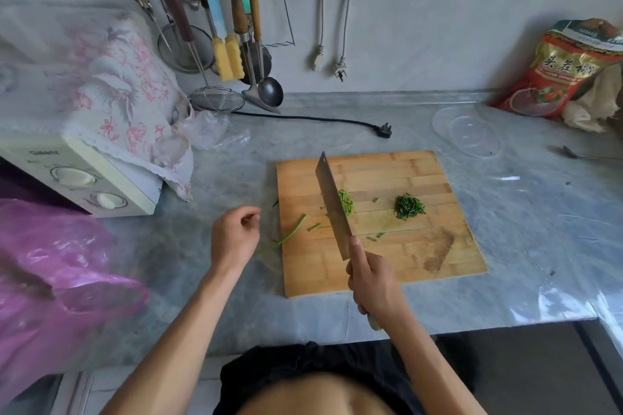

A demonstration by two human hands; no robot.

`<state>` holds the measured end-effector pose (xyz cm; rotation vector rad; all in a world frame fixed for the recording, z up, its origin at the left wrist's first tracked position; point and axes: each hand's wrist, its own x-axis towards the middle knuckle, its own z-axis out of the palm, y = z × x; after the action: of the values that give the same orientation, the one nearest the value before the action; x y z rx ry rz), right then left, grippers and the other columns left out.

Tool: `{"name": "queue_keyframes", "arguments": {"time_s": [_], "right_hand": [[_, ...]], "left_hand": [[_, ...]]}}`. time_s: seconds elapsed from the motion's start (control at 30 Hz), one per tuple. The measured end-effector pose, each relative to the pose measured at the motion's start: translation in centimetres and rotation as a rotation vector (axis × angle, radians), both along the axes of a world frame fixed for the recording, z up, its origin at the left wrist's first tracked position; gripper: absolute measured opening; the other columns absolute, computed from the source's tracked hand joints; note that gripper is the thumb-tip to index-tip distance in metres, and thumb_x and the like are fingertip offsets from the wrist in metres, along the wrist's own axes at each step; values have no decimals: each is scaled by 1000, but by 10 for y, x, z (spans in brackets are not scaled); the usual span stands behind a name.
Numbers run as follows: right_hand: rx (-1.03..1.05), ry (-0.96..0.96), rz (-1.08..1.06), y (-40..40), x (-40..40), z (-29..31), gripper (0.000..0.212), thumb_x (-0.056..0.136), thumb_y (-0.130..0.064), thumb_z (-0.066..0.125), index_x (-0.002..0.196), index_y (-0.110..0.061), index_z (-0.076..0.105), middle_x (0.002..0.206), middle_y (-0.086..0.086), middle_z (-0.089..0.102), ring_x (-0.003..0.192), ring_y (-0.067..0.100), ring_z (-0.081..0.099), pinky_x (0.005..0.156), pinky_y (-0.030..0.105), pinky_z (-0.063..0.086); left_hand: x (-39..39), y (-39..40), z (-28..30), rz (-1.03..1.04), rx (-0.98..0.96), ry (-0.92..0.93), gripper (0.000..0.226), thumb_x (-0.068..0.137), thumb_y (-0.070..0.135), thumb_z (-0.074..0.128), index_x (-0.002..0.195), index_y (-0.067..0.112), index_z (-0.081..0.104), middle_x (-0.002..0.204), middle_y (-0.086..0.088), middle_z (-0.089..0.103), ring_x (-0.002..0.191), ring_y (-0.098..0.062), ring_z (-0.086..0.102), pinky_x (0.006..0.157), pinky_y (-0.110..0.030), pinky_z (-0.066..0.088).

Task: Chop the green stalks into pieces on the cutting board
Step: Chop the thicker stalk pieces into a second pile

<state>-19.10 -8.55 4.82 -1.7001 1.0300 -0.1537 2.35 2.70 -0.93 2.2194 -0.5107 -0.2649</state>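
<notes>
Right hand [372,283] grips the knife [332,207] by its handle, forefinger laid along the back of the blade, blade tilted over the cutting board [377,222]. Left hand [234,236] hovers over the table [337,131] just left of the board, fingers loosely curled, holding nothing that can be made out.

One long uncut stalk [286,237] lies across the board's left edge, half on the table. Light green pieces [347,202] sit beside the blade; a darker chopped heap [409,206] lies further right; a few stray bits between.

Risks, as judged: the stalk overhangs the edge, so a cut there could strike the table or flick pieces off the board. With nothing pinning it, the stalk may roll under the blade. Left fingers reaching in close to the edge could be nicked.
</notes>
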Motion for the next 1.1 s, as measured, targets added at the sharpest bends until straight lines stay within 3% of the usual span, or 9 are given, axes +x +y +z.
{"name": "queue_keyframes", "arguments": {"time_s": [0.1,0.17,0.27,0.4,0.5,0.67,0.77,0.97,1.1], "right_hand": [[-42,38,-26,-4,-9,-6,67,95,-65,26,63,-8,42,57,11,40,49,20,35,49,33,32],[-61,51,-32,-5,-14,-9,71,91,-72,24,63,-10,42,57,10,42,49,21,37,50,34,33],[13,70,-78,-6,-21,-10,68,91,-70,29,65,-10,47,54,5,45,47,19,40,48,32,34],[-18,64,-64,-4,-22,-12,58,99,-55,32,65,-9,45,57,10,43,50,22,38,49,39,33],[-12,45,-52,0,-19,-11,57,99,-53,32,65,-9,43,59,10,40,52,21,35,51,34,30],[9,20,10,6,-11,-8,61,96,-62,30,66,-11,44,59,8,38,52,18,32,52,33,28],[6,22,41,8,-7,-8,62,95,-64,30,67,-10,45,58,7,39,52,17,33,51,32,29],[20,23,36,7,-11,-15,63,95,-64,31,66,-9,45,58,8,38,52,18,33,50,32,28],[27,25,18,9,-18,-18,63,95,-62,31,66,-9,47,59,11,38,51,19,33,49,33,29]], "left_hand": [[-30,-23,2,-234,6,-60,14,87,11,71,99,13,78,95,-3,74,84,-17,67,77,-28,52],[-41,-39,-2,-327,46,-128,15,86,15,71,100,12,77,94,-5,70,83,-22,67,72,-32,54],[-51,-55,-10,-383,154,-227,15,90,22,69,100,14,77,97,-7,66,86,-26,65,70,-35,54],[-58,-61,-11,-395,201,-294,14,95,18,63,95,13,76,96,-6,66,86,-24,64,65,-33,50],[-53,-54,-9,-268,119,-184,11,93,13,62,98,11,72,96,-7,69,84,-24,65,70,-36,53],[-35,-22,-2,11,-65,186,13,94,9,64,86,19,66,86,5,67,76,-8,59,67,-10,44],[-33,-5,-1,27,-165,307,27,93,3,62,82,27,65,82,2,70,75,-13,64,73,-22,52],[-46,5,0,48,-330,519,31,91,-5,63,86,24,71,83,1,74,70,-9,69,67,-15,52],[-54,4,-7,19,-295,500,23,85,2,74,84,25,73,79,-2,74,73,-16,69,74,-27,55]]}}
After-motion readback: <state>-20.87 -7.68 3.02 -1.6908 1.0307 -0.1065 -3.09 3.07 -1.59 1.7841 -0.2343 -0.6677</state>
